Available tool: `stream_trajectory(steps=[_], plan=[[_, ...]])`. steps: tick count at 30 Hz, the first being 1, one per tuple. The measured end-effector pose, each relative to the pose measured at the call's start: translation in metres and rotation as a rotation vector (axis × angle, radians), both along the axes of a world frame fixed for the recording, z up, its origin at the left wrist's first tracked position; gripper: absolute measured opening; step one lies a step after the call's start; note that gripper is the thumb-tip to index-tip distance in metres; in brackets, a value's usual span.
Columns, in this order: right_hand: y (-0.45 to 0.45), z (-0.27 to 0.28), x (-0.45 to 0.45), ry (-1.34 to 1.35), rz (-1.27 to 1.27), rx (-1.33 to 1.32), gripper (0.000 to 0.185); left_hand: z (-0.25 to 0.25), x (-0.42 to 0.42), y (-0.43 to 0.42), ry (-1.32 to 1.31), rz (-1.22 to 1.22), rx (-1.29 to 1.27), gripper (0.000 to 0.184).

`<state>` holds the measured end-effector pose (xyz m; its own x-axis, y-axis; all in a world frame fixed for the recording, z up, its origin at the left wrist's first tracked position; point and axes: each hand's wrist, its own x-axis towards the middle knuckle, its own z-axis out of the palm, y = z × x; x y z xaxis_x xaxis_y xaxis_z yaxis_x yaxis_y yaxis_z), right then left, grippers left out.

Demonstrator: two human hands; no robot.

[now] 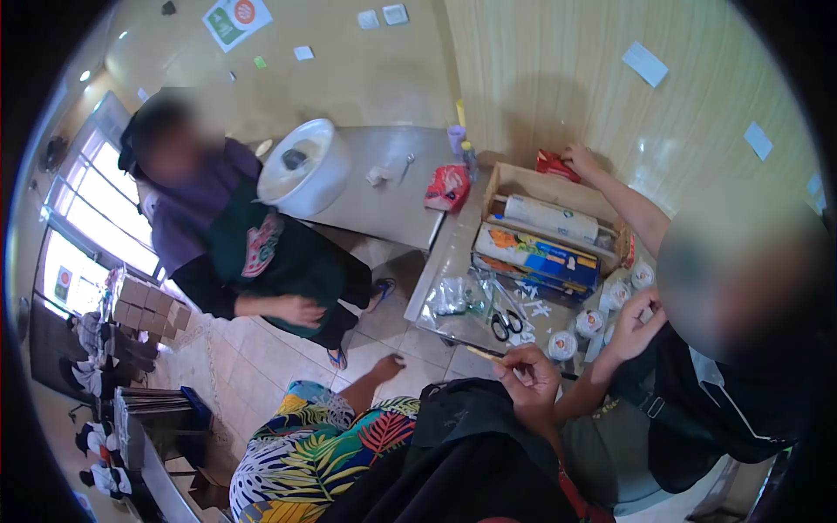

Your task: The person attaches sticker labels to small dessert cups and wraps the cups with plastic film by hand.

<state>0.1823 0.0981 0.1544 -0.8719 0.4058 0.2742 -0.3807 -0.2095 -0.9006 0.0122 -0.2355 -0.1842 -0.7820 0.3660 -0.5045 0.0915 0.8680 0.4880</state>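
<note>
My right hand (529, 376) is raised near the front edge of the steel table (440, 261), its fingers pinched together. A thin tan stick (485, 353) points out from the fingertips toward the left; its exact kind is too small to make out. Out to the left, over the tiled floor, my left hand (386, 368) hangs with fingers loosely apart and nothing visible in it. Black-handled scissors (506, 325) lie on the table just beyond my right hand. Several small white lidded tubs (562, 346) stand to their right.
A wooden box (501, 179) holds a wrapped roll (551, 218), with blue-and-yellow cartons (536, 257) before it. At right, one person touches a red packet (554, 164). Another person stands left beside a large white tub (305, 170). A red bag (447, 187) lies between.
</note>
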Motion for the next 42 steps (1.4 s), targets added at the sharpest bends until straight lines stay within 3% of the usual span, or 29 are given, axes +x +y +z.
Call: stream_trajectory(steps=[3, 7, 10, 11, 12, 13, 14, 17, 18, 20, 21, 23, 27, 29, 30, 34, 40, 42], plan=[[0.006, -0.010, 0.002, -0.061, -0.059, -0.028, 0.014, 0.012, -0.025, 0.027, -0.084, 0.145, 0.195, 0.042], [0.012, -0.005, 0.003, -0.166, -0.132, -0.089, 0.014, -0.039, -0.039, 0.034, -0.106, 0.042, 0.168, 0.043], [0.018, -0.006, -0.007, -0.110, -0.243, -0.038, 0.014, -0.045, -0.037, 0.040, -0.262, -0.025, 0.037, 0.047], [0.020, -0.005, -0.016, -0.088, -0.268, -0.024, 0.014, -0.070, -0.044, 0.031, -0.201, -0.255, 0.017, 0.048], [0.023, -0.003, -0.021, -0.096, -0.315, -0.007, 0.015, -0.066, -0.045, 0.047, 0.330, -0.868, 0.209, 0.053], [0.024, -0.002, -0.020, -0.120, -0.370, 0.007, 0.015, -0.068, -0.054, 0.048, -0.285, -0.506, -0.072, 0.056], [0.025, 0.003, -0.023, -0.166, -0.438, -0.053, 0.015, -0.071, -0.065, 0.052, -0.294, -0.555, -0.065, 0.056], [0.038, 0.018, -0.038, -0.152, -0.525, -0.057, 0.017, -0.078, -0.098, 0.034, 0.160, -1.196, 0.242, 0.046], [0.043, 0.024, -0.049, -0.163, -0.550, -0.055, 0.017, -0.058, -0.111, 0.035, 0.148, -1.219, 0.252, 0.046], [0.044, 0.034, -0.068, -0.054, -0.600, -0.084, 0.018, -0.027, -0.118, 0.031, -0.311, -0.088, 0.045, 0.038], [0.045, 0.037, -0.078, -0.063, -0.604, -0.083, 0.018, -0.014, -0.124, 0.038, -0.320, -0.091, 0.043, 0.038], [0.045, 0.046, -0.099, 0.068, -0.523, -0.109, 0.019, -0.011, -0.138, 0.040, -0.358, 0.129, 0.207, 0.040], [0.030, 0.054, -0.134, 0.117, -0.459, -0.102, 0.018, -0.019, -0.150, 0.022, -0.351, 0.129, 0.257, 0.043], [0.022, 0.052, -0.147, 0.115, -0.430, -0.107, 0.018, -0.018, -0.148, 0.010, -0.420, 0.128, 0.143, 0.041], [0.019, 0.049, -0.152, 0.124, -0.421, -0.087, 0.018, -0.040, -0.156, -0.010, -0.322, -0.237, 0.140, 0.044], [0.007, 0.032, -0.169, 0.087, -0.407, -0.101, 0.019, -0.051, -0.147, -0.047, -0.293, -0.108, -0.089, 0.053], [-0.007, 0.015, -0.188, 0.035, -0.429, -0.076, 0.017, -0.052, -0.143, -0.099, -0.298, 0.095, -0.033, 0.051], [-0.010, 0.013, -0.193, -0.001, -0.450, -0.037, 0.016, -0.036, -0.148, -0.101, -0.301, 0.010, -0.093, 0.049]])
